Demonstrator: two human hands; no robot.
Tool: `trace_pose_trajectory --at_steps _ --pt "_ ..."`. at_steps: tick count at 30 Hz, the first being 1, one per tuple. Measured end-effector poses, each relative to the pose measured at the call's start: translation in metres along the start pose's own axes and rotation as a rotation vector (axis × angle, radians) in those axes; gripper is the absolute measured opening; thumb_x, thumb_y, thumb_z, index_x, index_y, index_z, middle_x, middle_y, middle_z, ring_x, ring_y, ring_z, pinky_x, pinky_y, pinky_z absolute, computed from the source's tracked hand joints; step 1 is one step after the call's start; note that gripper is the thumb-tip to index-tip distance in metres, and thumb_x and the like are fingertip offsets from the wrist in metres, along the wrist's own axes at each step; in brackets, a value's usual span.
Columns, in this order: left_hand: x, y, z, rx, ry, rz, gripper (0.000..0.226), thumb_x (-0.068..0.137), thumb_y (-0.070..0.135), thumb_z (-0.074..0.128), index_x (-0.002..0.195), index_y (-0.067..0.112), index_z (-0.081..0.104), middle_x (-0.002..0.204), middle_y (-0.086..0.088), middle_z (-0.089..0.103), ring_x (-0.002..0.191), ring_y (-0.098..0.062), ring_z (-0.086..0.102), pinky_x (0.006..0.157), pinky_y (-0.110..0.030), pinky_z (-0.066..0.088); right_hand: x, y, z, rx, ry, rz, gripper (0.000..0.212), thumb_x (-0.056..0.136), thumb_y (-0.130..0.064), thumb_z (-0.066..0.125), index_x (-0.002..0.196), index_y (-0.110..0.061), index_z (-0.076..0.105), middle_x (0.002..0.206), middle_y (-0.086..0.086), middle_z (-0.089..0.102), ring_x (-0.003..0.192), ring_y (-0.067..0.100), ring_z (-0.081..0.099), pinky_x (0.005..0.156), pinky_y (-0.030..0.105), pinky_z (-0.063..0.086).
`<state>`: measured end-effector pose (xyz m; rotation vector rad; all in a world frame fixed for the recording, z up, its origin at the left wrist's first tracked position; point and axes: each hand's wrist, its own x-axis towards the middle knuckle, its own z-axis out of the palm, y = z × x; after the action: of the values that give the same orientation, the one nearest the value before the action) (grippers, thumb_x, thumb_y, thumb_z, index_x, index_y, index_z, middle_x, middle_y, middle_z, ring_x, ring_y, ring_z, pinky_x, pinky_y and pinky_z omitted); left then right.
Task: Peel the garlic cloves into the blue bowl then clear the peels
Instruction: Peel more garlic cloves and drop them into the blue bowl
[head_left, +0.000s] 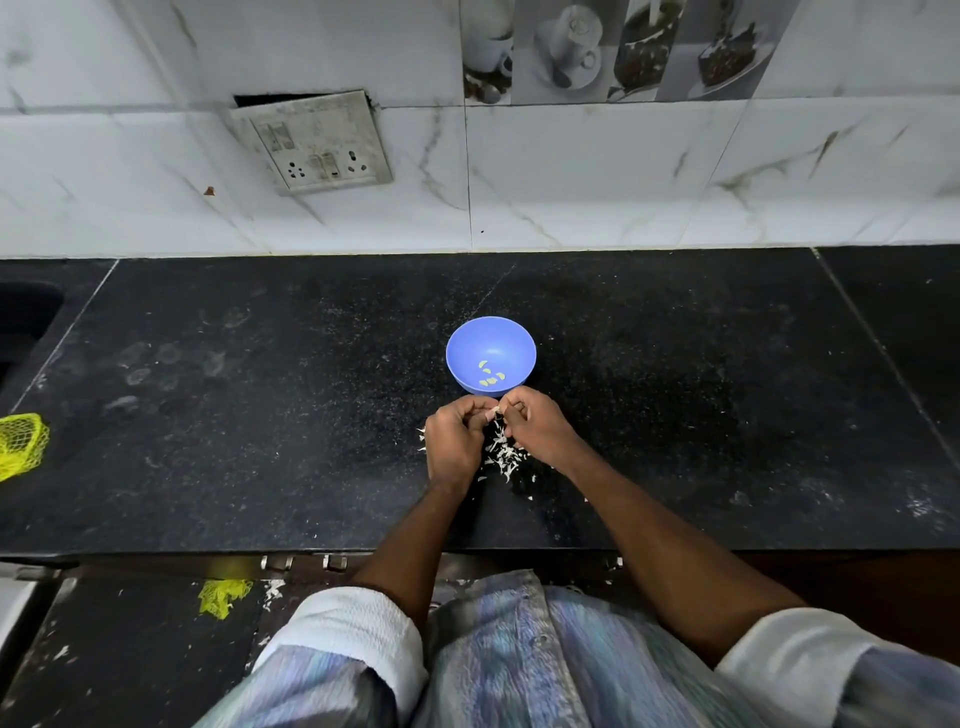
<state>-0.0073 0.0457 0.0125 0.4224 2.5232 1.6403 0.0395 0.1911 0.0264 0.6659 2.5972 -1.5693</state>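
Both hands, left (453, 435) and right (535, 423), pinch one clove (494, 413) at the bowl's (470, 338) six o'clock. Best strip the skin over the peels (503, 456); drop only the bare clove in.

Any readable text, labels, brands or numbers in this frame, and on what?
None can be read.
Switch plate on the wall: switches and sockets only, no legible marking.
Picture tiles: cups and desserts, no lettering visible.
Blue bowl: plain, a few peeled cloves inside.
Yellow net, peels, counter: no writing.
Both hands pinch a clove; nothing printed there.
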Motion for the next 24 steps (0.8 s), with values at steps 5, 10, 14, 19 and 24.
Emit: trace_pose_trajectory --at_steps 5,10,14,19,24 --pt "0.003 -0.004 0.005 -0.097 -0.028 -0.065 0.021 0.091 -0.002 0.072 0.094 0.017 0.080 0.080 0.007 0.078 0.073 -0.015 0.075 0.073 -0.033 0.063 0.001 -0.002 0.000 0.053 0.011 0.013 0.017 0.098 -0.015 0.053 0.090 -0.023 0.064 0.083 -0.007 0.071 0.073 0.010 0.068 0.063 0.029 0.053" --pt "0.008 -0.009 0.012 -0.270 -0.093 -0.225 0.026 0.096 -0.007 0.062 0.097 0.013 0.078 0.086 -0.009 0.079 0.075 -0.021 0.074 0.076 -0.038 0.063 0.000 0.000 -0.002 0.072 0.015 0.036 0.015 0.098 -0.017 0.054 0.089 -0.023 0.065 0.085 -0.004 0.073 0.073 0.012 0.068 0.064 0.030 0.055" --pt "0.008 -0.009 0.016 -0.438 -0.123 -0.371 0.016 0.099 -0.006 0.062 0.105 0.000 0.076 0.083 -0.012 0.078 0.068 -0.012 0.068 0.066 -0.022 0.057 0.000 0.000 -0.003 0.071 0.017 0.035 0.015 0.097 -0.017 0.056 0.087 -0.021 0.066 0.081 -0.004 0.072 0.069 0.011 0.068 0.060 0.027 0.051" --pt "0.007 -0.009 0.015 -0.515 -0.118 -0.435 0.016 0.100 -0.004 0.062 0.106 0.000 0.077 0.080 -0.009 0.076 0.065 -0.008 0.065 0.064 -0.019 0.056 0.000 0.002 -0.004 0.062 0.012 0.019 0.012 0.097 -0.017 0.060 0.088 -0.020 0.067 0.079 -0.001 0.072 0.068 0.013 0.068 0.061 0.029 0.052" --pt "0.009 -0.011 0.015 -0.543 -0.072 -0.468 0.020 0.099 -0.004 0.063 0.101 0.007 0.079 0.084 -0.010 0.077 0.072 -0.012 0.065 0.069 -0.022 0.056 0.003 0.007 -0.004 0.048 0.054 -0.006 0.008 0.089 -0.019 0.071 0.081 -0.021 0.072 0.075 -0.006 0.073 0.072 0.012 0.070 0.069 0.033 0.059"
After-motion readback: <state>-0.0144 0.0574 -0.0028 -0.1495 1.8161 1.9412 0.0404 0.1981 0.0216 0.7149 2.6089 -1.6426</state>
